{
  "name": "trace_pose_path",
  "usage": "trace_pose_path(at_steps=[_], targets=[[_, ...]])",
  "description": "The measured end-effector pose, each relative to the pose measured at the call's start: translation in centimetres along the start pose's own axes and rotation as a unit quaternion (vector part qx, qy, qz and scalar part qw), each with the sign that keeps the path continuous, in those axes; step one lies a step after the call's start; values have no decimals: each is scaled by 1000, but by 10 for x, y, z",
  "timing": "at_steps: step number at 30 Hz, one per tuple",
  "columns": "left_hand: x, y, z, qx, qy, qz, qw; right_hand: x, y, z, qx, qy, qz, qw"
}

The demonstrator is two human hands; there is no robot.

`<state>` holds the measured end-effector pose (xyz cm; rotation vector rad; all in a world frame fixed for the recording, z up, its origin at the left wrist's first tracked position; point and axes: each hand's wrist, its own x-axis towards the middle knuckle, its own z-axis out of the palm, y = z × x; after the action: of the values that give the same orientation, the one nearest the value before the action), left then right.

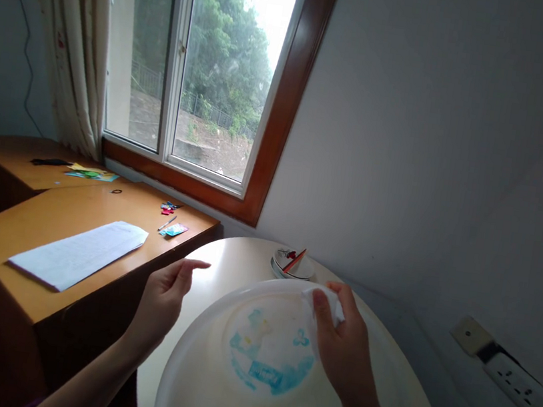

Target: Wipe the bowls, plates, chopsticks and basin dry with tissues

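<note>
A large white plastic basin (199, 355) stands on the round white table, with a faded blue print on its bottom. My right hand (345, 342) pinches a crumpled white tissue (336, 307) between thumb and fingers at the basin's far right rim. Part of the tissue is hidden behind the thumb. To the left of the basin, my left hand (165, 296) hovers with nothing visible in it. Its index finger points to the right and the other fingers are curled.
Behind the basin on the round table (223, 257) sits a small dish (300, 269) with an orange-red stick across it. A wooden desk (113, 211) at left carries folded white paper (82, 254), a pen (166, 223) and a blue packet (174, 229). A power strip (518, 386) is at right.
</note>
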<state>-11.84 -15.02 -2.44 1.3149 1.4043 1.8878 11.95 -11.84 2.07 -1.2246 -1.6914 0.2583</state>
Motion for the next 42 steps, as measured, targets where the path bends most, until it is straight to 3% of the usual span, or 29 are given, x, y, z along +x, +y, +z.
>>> trace_pose_path(at_steps=[5,8,15,23,26,29,33,35,38,40,42], targets=[[2,-1,-7,51,20,15,998,1,2,2,2,2,13,1000],[2,-2,-10,67,-11,-7,998,1,2,2,4,1,17,1000],[-6,8,-8,70,-73,12,995,3,4,2,4,-2,13,1000],[-27,2,-6,58,-181,14,982,7,8,-1,2,17,10,1000],[-27,-3,-3,79,-256,36,963,10,9,-2,14,6,28,999],[-24,-6,0,67,-300,26,951,11,9,-2,85,-22,57,995],[-25,-9,4,56,-276,1,960,5,7,-4,245,-37,85,965],[-27,-10,5,51,-267,-5,962,2,4,-5,265,10,86,960],[-30,-8,6,49,-252,-15,966,4,-3,-6,163,197,38,966],[-31,-4,8,52,-244,-19,968,7,-10,-2,35,311,-60,948],[-31,1,11,56,-243,-19,968,8,-19,11,-76,307,-197,928]])
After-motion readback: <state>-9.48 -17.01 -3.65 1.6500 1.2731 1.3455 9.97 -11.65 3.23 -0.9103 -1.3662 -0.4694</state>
